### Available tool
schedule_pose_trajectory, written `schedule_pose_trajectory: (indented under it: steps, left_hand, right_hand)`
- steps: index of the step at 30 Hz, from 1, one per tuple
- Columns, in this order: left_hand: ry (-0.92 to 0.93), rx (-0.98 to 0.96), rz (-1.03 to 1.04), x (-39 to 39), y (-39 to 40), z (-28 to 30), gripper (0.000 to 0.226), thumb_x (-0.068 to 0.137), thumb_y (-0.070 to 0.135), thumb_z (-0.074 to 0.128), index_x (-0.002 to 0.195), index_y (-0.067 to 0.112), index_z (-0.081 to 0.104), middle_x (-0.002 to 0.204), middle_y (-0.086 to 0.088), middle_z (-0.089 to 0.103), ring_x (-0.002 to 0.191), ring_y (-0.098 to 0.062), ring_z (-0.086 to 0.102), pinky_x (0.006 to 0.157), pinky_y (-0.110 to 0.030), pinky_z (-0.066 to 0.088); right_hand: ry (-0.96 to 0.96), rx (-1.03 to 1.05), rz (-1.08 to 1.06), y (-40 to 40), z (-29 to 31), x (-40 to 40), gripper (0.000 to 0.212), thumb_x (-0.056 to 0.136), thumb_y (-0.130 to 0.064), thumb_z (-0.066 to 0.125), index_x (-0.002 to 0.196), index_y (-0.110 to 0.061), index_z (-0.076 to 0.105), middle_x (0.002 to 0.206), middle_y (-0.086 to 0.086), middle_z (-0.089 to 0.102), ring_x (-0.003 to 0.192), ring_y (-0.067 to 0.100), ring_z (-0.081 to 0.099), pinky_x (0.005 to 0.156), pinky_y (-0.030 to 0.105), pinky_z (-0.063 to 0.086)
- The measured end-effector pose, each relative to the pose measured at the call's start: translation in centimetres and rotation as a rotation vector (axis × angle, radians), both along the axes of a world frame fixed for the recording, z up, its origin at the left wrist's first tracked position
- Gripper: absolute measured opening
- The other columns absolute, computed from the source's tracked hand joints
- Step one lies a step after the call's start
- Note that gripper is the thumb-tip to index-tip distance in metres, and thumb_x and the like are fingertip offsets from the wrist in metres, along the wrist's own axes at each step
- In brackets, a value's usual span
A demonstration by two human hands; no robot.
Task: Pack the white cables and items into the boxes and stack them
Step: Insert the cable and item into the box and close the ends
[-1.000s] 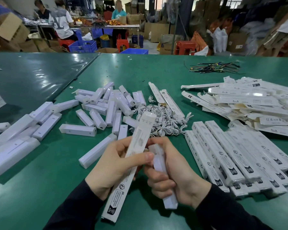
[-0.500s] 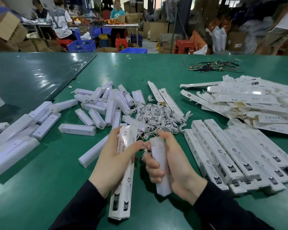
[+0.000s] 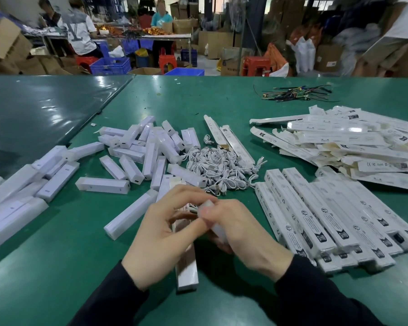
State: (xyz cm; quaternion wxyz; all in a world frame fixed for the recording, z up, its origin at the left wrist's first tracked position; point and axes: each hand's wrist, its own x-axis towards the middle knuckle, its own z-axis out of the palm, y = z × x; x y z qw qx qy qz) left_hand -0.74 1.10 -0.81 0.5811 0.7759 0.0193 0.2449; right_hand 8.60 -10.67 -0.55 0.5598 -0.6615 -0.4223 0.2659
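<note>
White card is what your left hand (image 3: 160,234) has hold of: a long narrow box (image 3: 186,269), fingers curled round its upper part, its lower end reaching down toward you just over the green table (image 3: 57,267). Your right hand (image 3: 243,229) grips a white bar-shaped item (image 3: 218,228), thumb and fingers wrapped round it, with its upper tip (image 3: 206,205) brought right against the box's open mouth. A bit of white cable seems to show at that mouth between your hands, though blur makes it hard to be sure.

You look to be at the insertion step, so line the item's long axis up with the box before pushing; a tilted entry will likely catch on the flaps. Keep your left-hand grip light enough not to crush the card walls, and let the item slide past your fingertips rather than forcing it. If the cable is in there, tuck it flat first so that it does not bunch up.

Just beyond your hands lies the tangle of white cables (image 3: 222,165), and left of it the loose heap of items (image 3: 149,149). To your right, the closed boxes (image 3: 327,217) lie side by side in a neat row; the finished one probably belongs there. Further right, flat unfolded boxes (image 3: 344,140) are piled loosely. A bundle of dark wires (image 3: 295,92) sits well apart at the far side.
</note>
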Motion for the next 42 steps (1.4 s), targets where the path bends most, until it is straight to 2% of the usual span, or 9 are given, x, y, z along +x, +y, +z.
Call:
schedule_pose_trajectory:
  steps: [3,7,12,16,20,25,30,39,42]
  left_hand:
    - [0.022,0.044,-0.052,-0.3,1.1,0.2,0.024,0.077,0.032,0.070,0.099,0.024,0.075,0.104,0.002,0.065,0.102,-0.018,0.064,0.084,-0.024,0.052]
    - [0.057,0.157,-0.040,-0.4,1.2,0.3,0.020,0.081,0.030,0.069,0.099,0.025,0.074,0.099,0.003,0.071,0.098,-0.018,0.066,0.084,-0.027,0.054]
    - [0.064,0.356,0.043,-0.4,0.7,0.2,0.019,0.082,0.024,0.069,0.100,0.021,0.073,0.095,0.012,0.072,0.091,-0.010,0.068,0.083,-0.031,0.055]
    - [0.065,0.403,0.085,-0.6,0.4,0.4,0.025,0.078,0.024,0.070,0.102,0.021,0.075,0.092,0.015,0.073,0.086,-0.001,0.068,0.081,-0.026,0.054]
    - [0.049,0.541,0.101,-0.9,0.3,0.8,0.020,0.077,0.024,0.072,0.097,0.022,0.077,0.087,0.019,0.072,0.079,0.003,0.066,0.075,-0.022,0.052]
    - [0.018,0.482,0.186,-0.9,-0.3,0.8,0.012,0.071,0.019,0.074,0.082,0.022,0.076,0.081,0.019,0.071,0.073,0.006,0.066,0.071,-0.017,0.053]
    - [0.010,0.361,0.215,-1.0,-0.6,0.9,0.014,0.069,0.015,0.073,0.074,0.028,0.073,0.077,0.024,0.070,0.071,0.004,0.067,0.070,-0.011,0.053]
    - [0.098,0.291,0.147,-1.2,0.0,1.3,0.007,0.069,0.020,0.072,0.075,0.023,0.076,0.073,0.015,0.073,0.072,-0.004,0.070,0.073,-0.024,0.056]
    - [0.108,0.266,0.127,-1.4,0.3,1.4,0.006,0.068,0.020,0.073,0.072,0.024,0.076,0.071,0.012,0.073,0.071,-0.007,0.069,0.070,-0.021,0.056]
  right_hand:
    - [-0.216,-0.109,0.082,-0.6,0.8,0.7,0.035,0.067,-0.042,0.054,0.064,-0.010,0.039,0.056,-0.002,0.032,0.054,0.017,0.029,0.048,0.036,0.026]
    - [-0.658,-0.312,0.002,-1.1,0.8,1.1,0.022,0.067,-0.034,0.062,0.075,-0.016,0.052,0.062,0.001,0.052,0.059,0.017,0.048,0.056,0.038,0.044]
    - [-0.919,-0.528,-0.129,-0.9,0.5,1.6,0.030,0.084,-0.047,0.056,0.073,-0.022,0.043,0.072,-0.002,0.048,0.082,0.031,0.057,0.060,0.033,0.031]
    - [-1.008,-0.573,-0.148,-1.0,0.4,1.4,0.025,0.084,-0.044,0.056,0.081,-0.027,0.039,0.092,0.007,0.060,0.091,0.034,0.059,0.063,0.032,0.032]
    - [-1.048,-0.596,-0.155,-1.0,0.3,1.2,0.027,0.083,-0.043,0.056,0.077,-0.024,0.038,0.081,-0.002,0.050,0.086,0.033,0.059,0.060,0.032,0.027]
    - [-1.115,-0.532,-0.194,-1.0,0.1,1.0,0.046,0.081,-0.061,0.047,0.066,-0.021,0.031,0.073,-0.003,0.047,0.076,0.034,0.058,0.050,0.035,0.015]
    - [-1.256,-0.470,-0.323,-1.0,0.8,0.3,0.057,0.069,-0.071,0.033,0.048,-0.020,0.047,0.043,0.002,0.048,0.038,0.026,0.050,0.044,0.027,0.009]
    - [-1.237,-0.450,-0.346,-0.7,0.9,-0.3,0.054,0.070,-0.064,0.036,0.044,-0.018,0.048,0.040,0.002,0.046,0.033,0.025,0.046,0.050,0.020,-0.006]
    - [-1.222,-0.457,-0.345,-0.6,1.1,-0.7,0.049,0.070,-0.062,0.038,0.046,-0.020,0.033,0.042,-0.003,0.031,0.032,0.025,0.043,0.049,0.021,-0.006]
